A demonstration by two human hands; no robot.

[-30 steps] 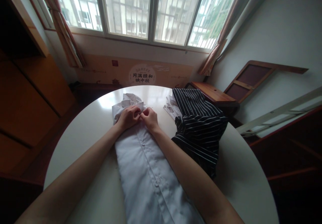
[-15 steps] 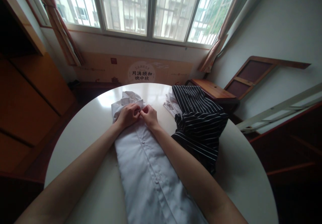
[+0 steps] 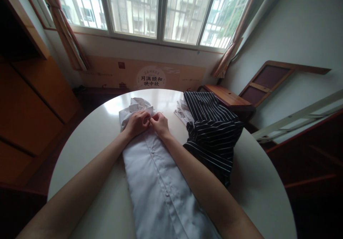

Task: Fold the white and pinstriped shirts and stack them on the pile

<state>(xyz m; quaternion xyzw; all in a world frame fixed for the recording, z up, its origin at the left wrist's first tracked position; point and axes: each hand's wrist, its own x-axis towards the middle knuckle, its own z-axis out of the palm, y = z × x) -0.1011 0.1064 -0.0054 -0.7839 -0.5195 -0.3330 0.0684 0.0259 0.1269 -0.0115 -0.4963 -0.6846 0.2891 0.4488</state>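
Note:
A white button-up shirt (image 3: 150,174) lies lengthwise on the round white table (image 3: 80,149), its button placket running up the middle and its crumpled collar end at the far side. My left hand (image 3: 138,123) is closed on the shirt near the collar, fingers pinching the placket. Right beside it, my right hand (image 3: 160,123) pinches the same spot with thumb and forefinger. The fingertips of both hands meet there, and the button or cloth edge between them is too small to make out. Lower buttons on the placket look fastened.
Right of the shirt lies a black garment with white stripes (image 3: 214,124), partly over a crumpled white cloth (image 3: 183,111). Behind the table stand a wooden chair (image 3: 227,97) and a printed cardboard panel (image 3: 107,74) under the window. Orange cabinets (image 3: 34,103) are at left.
Hardly anything differs. Both hands stay at the same place on the shirt, with only a very slight shift of the fingers and the view.

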